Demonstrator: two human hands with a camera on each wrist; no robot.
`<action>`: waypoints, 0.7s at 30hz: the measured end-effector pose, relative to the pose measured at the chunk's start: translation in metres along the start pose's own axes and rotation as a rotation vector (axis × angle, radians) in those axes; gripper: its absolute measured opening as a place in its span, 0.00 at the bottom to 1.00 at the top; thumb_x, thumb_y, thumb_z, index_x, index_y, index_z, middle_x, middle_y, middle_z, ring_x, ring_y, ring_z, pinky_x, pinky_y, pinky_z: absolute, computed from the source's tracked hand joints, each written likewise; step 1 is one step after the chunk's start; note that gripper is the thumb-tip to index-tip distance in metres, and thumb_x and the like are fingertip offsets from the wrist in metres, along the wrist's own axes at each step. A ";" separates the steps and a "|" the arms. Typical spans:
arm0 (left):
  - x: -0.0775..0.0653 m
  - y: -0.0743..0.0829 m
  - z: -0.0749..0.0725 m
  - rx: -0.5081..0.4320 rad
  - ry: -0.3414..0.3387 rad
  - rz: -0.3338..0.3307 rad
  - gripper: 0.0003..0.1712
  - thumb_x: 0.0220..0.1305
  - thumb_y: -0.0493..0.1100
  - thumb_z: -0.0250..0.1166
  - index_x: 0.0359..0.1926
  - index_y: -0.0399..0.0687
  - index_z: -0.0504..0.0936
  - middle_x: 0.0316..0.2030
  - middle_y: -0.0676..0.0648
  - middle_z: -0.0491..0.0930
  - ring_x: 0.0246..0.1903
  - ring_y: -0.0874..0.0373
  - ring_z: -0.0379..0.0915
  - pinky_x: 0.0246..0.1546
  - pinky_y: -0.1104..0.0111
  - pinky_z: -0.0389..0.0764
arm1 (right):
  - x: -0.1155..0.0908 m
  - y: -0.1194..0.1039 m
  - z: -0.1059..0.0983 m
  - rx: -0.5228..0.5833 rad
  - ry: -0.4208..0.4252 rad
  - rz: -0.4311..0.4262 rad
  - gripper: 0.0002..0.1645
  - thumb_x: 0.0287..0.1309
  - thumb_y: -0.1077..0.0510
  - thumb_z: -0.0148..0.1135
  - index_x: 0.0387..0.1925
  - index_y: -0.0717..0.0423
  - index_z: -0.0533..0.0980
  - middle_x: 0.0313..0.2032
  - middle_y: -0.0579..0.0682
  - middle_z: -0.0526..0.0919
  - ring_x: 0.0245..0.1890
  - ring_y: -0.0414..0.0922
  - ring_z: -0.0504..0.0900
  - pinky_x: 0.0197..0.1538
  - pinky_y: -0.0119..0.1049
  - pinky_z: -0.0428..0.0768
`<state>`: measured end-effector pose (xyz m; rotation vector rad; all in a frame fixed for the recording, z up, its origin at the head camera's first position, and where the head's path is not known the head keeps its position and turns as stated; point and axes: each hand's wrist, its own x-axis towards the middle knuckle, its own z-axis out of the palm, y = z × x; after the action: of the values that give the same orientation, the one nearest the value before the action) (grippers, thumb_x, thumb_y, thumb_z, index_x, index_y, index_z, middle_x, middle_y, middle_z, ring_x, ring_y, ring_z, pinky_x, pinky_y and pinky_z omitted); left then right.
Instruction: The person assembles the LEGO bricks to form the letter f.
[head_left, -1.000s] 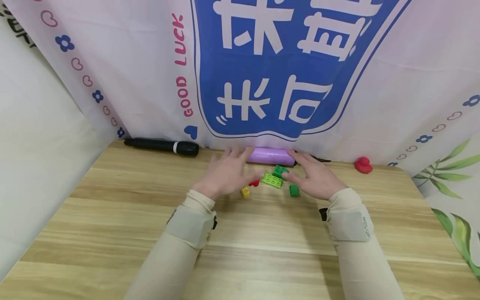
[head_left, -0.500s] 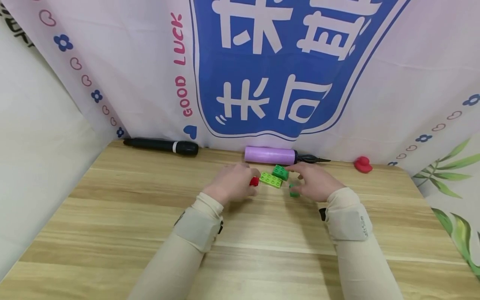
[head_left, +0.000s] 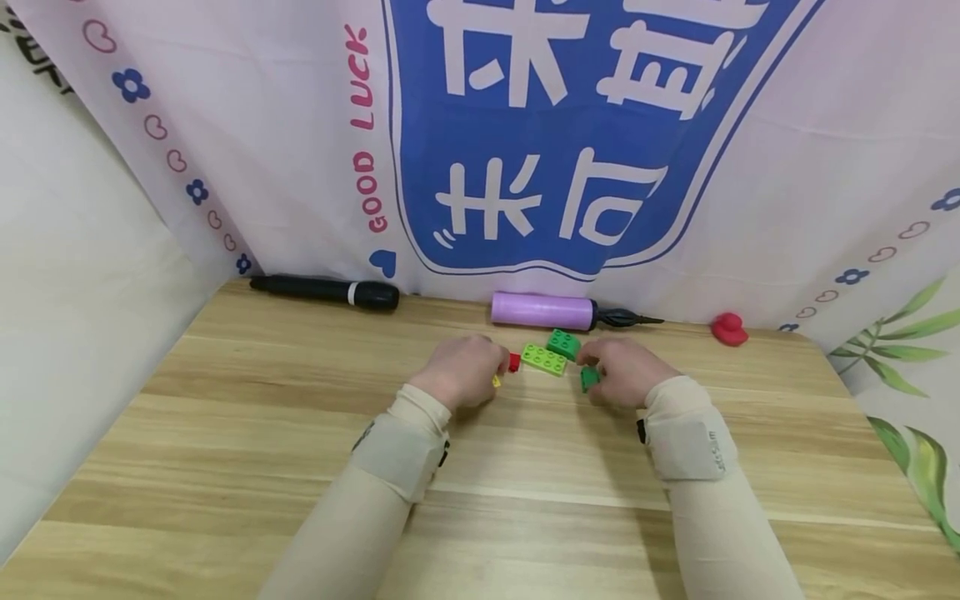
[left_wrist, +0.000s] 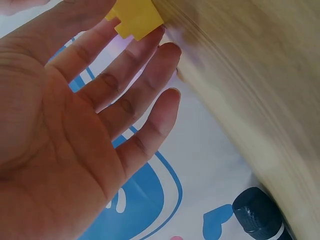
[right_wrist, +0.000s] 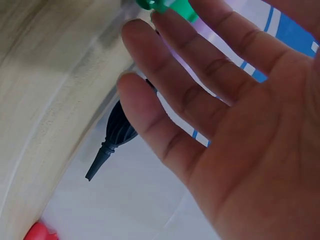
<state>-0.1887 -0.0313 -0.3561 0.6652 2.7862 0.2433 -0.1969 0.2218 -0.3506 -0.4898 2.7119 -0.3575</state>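
Note:
My left hand (head_left: pixel 467 371) pinches a small yellow brick (left_wrist: pixel 135 20) between thumb and fingertips; in the head view only a corner of it shows. Just beyond those fingertips lies a small red brick (head_left: pixel 514 362). On the other side, my right hand (head_left: pixel 628 372) has thumb and index finger about a small dark green brick (head_left: pixel 590 379). Its other fingers are loosely bent in the right wrist view, with green plastic (right_wrist: pixel 182 9) at their tips. Between the hands lie a lime green brick (head_left: pixel 543 359) with two rows of studs and a green brick (head_left: pixel 563 343) touching or nearly touching it.
A purple hand pump (head_left: pixel 543 311) with a black nozzle lies behind the bricks, against the printed cloth (head_left: pixel 300 167). A black, pen-shaped object (head_left: pixel 322 292) is at the back left. At the back right sits a red rubber duck (head_left: pixel 729 328). Wooden tabletop (head_left: pixel 525 517) stretches in front.
Both hands have come down from over the pump to the bricks, and their fingers have bent. The left now grips the yellow brick; the right has closed on the small green one.

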 end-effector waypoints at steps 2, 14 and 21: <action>0.001 -0.001 0.000 0.002 0.001 -0.002 0.15 0.65 0.34 0.70 0.52 0.49 0.87 0.48 0.49 0.87 0.45 0.54 0.80 0.50 0.55 0.84 | 0.001 0.000 0.001 -0.014 -0.009 0.014 0.28 0.57 0.61 0.75 0.61 0.59 0.81 0.53 0.56 0.87 0.49 0.51 0.81 0.62 0.55 0.79; 0.002 -0.002 0.000 0.038 -0.010 -0.012 0.09 0.70 0.35 0.67 0.47 0.50 0.87 0.43 0.50 0.86 0.40 0.55 0.78 0.46 0.57 0.83 | 0.003 0.000 0.000 0.016 0.013 -0.019 0.22 0.60 0.56 0.74 0.54 0.59 0.82 0.38 0.50 0.84 0.39 0.47 0.79 0.50 0.47 0.80; 0.004 -0.001 0.001 0.025 -0.024 0.007 0.02 0.69 0.39 0.69 0.40 0.51 0.84 0.36 0.51 0.82 0.36 0.54 0.77 0.42 0.59 0.81 | 0.000 -0.005 -0.002 0.043 0.095 -0.081 0.25 0.64 0.54 0.69 0.57 0.64 0.82 0.36 0.51 0.82 0.38 0.47 0.77 0.47 0.46 0.79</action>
<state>-0.1917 -0.0300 -0.3580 0.6790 2.7690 0.2011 -0.1962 0.2180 -0.3468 -0.5855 2.7745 -0.4717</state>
